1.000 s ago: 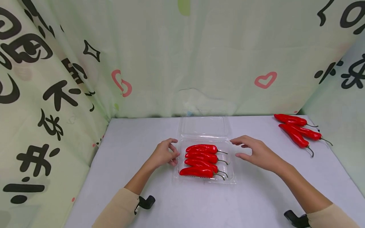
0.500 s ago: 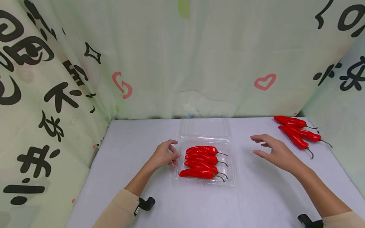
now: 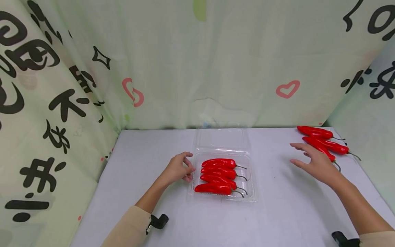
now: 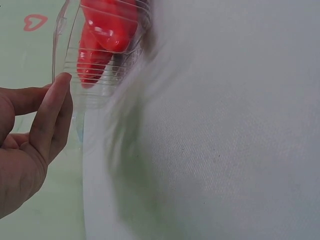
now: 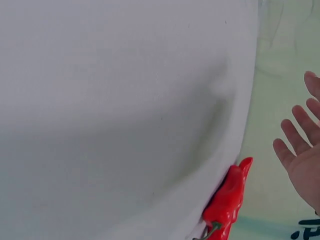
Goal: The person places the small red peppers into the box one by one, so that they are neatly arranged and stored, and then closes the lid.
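Note:
A clear plastic clamshell container (image 3: 252, 192) lies with its lid folded back on the white table. Several red chili peppers (image 3: 217, 173) sit in its base in a stacked row, stems to the right. At the container's left edge, my left hand (image 3: 179, 167) pinches the rim between thumb and fingers; the left wrist view shows the fingertips (image 4: 62, 80) against that edge. My right hand (image 3: 318, 164) hovers over the table at the right, fingers spread and holding nothing. It is nearest to the 3 loose red chili peppers (image 3: 333, 146) and partly covers the closest one.
The white table (image 3: 271, 219) ends at a printed pale green curtain (image 3: 234, 61) behind and at both sides. The loose peppers lie close to the table's back right corner. The open lid (image 3: 221, 139) reaches back to the curtain.
My right hand has moved away from the container's right edge, rightward to beside the loose peppers. The left hand has stayed at the container's left edge, and the peppers have not moved.

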`<state>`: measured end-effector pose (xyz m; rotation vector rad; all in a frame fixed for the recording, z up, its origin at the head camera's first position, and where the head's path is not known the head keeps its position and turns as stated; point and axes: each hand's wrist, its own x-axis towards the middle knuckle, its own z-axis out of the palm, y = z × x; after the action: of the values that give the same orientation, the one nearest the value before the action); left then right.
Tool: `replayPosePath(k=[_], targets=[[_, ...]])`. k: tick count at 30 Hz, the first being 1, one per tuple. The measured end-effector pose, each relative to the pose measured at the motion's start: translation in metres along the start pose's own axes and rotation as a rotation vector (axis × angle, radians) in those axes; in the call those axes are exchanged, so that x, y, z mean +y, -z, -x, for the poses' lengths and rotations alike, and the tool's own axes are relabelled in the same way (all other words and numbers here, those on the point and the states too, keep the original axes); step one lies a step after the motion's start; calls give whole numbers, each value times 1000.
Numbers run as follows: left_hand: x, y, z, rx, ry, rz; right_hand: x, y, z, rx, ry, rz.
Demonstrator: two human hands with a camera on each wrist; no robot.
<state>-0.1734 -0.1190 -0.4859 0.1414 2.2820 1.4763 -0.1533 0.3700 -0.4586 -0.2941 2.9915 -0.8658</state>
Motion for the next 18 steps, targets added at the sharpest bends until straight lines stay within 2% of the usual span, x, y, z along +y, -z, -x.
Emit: replayPosePath(k=[13, 18], targets=[[1, -1, -1, 4, 5, -16, 44, 22, -5, 66, -145, 68], [1, -1, -1, 5, 15, -12, 61, 27, -6, 64, -186, 76]])
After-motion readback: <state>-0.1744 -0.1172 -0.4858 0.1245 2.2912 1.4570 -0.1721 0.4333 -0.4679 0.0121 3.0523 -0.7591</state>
